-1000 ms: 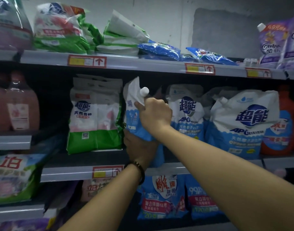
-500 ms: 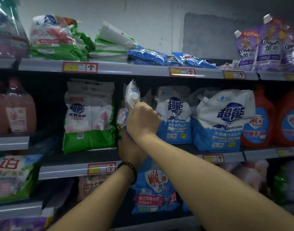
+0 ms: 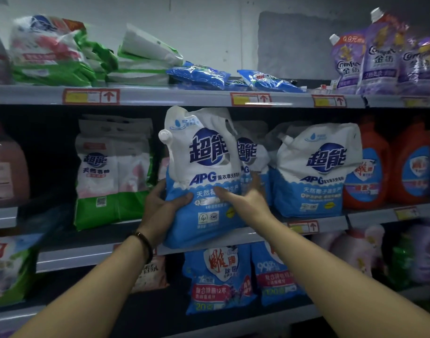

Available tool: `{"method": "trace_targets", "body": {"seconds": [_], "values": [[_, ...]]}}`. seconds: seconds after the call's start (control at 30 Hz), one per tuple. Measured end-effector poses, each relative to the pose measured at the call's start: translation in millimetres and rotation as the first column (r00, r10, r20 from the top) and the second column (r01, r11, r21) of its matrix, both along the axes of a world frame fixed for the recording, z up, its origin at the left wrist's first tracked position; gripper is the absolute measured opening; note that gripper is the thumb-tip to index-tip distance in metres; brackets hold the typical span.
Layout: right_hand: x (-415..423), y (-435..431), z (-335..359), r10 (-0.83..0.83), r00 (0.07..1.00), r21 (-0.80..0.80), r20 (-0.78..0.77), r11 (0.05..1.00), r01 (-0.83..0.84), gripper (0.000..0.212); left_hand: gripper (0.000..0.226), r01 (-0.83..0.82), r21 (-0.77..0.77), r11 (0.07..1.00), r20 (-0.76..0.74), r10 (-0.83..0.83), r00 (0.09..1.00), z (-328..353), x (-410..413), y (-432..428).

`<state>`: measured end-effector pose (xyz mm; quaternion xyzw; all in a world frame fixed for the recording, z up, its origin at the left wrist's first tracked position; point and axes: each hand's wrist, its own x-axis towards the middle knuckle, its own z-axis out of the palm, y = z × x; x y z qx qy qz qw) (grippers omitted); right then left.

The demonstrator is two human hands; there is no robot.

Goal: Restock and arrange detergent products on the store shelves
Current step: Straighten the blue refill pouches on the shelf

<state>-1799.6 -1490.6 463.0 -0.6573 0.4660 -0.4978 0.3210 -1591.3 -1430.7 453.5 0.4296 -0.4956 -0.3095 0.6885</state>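
Observation:
A white-and-blue detergent pouch (image 3: 204,167) with a round cap on its left side stands upright, label facing me, its base at the front edge of the middle shelf (image 3: 87,254). My left hand (image 3: 164,206) grips its lower left side, thumb across the front. My right hand (image 3: 243,198) lies against its lower right, thumb on the front and fingers behind. Two matching pouches (image 3: 316,167) stand to the right, one half hidden behind the held one.
Green-and-white powder bags (image 3: 111,172) stand left of the pouch. Red bottles (image 3: 389,164) stand at the far right. The top shelf carries flat green and blue bags (image 3: 196,75) and purple pouches (image 3: 379,52). Blue pouches (image 3: 218,276) fill the shelf below.
The pouch has turned from edge-on to label facing me. My right hand dropped from the cap to the lower right side. The left hand shifted to the lower left.

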Motion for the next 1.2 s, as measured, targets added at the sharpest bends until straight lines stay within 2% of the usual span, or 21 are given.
{"method": "trace_targets", "body": {"seconds": [0.07,0.13,0.17,0.27,0.37,0.4,0.5,0.6,0.73,0.83,0.97,1.1,1.2], "values": [[-17,-11,-1,0.17,0.981,0.056,0.095,0.983,-0.176,0.116,0.047,0.084,-0.004,0.996,0.003,-0.084,0.996,-4,-3,-10],[-29,-18,1,0.23,0.964,0.029,0.13,0.971,-0.236,0.09,0.045,0.133,0.012,0.991,-0.017,-0.133,0.991,-7,-12,-24],[-32,-24,1,0.228,0.965,0.004,0.129,0.973,-0.23,0.085,0.045,0.148,0.024,0.989,-0.034,-0.147,0.988,-8,-16,-33],[-33,-44,8,0.153,0.979,-0.092,0.132,0.986,-0.142,0.081,0.044,0.167,0.035,0.985,-0.065,-0.164,0.984,-6,-28,-68],[-42,-69,6,0.08,0.99,-0.178,0.114,0.982,-0.059,0.094,0.046,0.163,0.044,0.986,-0.018,-0.162,0.987,-3,-36,-105],[-47,-76,-1,0.072,0.993,-0.213,0.088,0.976,-0.052,0.093,0.044,0.164,0.07,0.984,0.001,-0.164,0.986,-5,-40,-114],[-58,-86,-24,0.071,0.992,-0.222,0.101,0.974,-0.047,0.073,0.032,0.142,0.133,0.981,0.207,-0.168,0.964,-16,-51,-132],[-61,-95,-36,0.074,0.987,-0.199,0.143,0.979,-0.045,0.062,0.041,0.112,0.091,0.99,0.359,-0.137,0.923,-17,-59,-130],[-60,-98,-36,0.042,0.988,-0.163,0.15,0.987,-0.017,0.069,0.093,0.233,0.089,0.968,0.459,-0.248,0.853,-29,-57,-117],[-57,-100,-36,-0.019,0.994,-0.115,0.107,0.993,0.031,0.079,0.094,0.202,0.081,0.976,0.43,-0.217,0.876,-36,-56,-115],[-50,-91,-22,-0.183,0.982,-0.046,-0.045,0.982,0.181,0.112,0.102,0.21,0.112,0.971,0.394,-0.238,0.888,-34,-59,-122],[-52,-75,-17,-0.275,0.926,-0.024,-0.257,0.96,0.279,0.108,0.111,0.241,0.172,0.955,0.408,-0.291,0.865,-33,-60,-130],[-53,-71,-17,-0.277,0.91,-0.017,-0.307,0.958,0.286,0.105,0.118,0.254,0.197,0.947,0.426,-0.316,0.848,-36,-55,-134]]}}
